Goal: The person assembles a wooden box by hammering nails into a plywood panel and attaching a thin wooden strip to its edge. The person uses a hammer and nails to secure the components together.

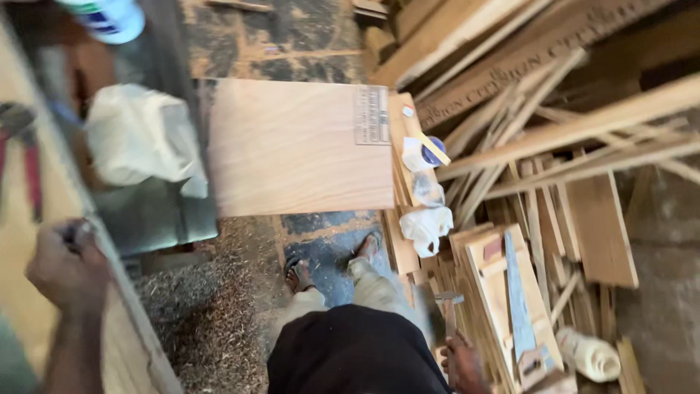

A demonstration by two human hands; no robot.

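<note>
Left hand fisted on workbench, right hand gripping hammer

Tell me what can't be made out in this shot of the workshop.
Head view only:
- Left hand: closed around something small and dark, too blurred to identify.
- Right hand: grips a hammer; the handle end is hidden by the fingers and the bottom edge.
- Handsaw: handle partly cut off at the bottom edge.
- Plywood sheet: its printed label is too small to read.
</note>
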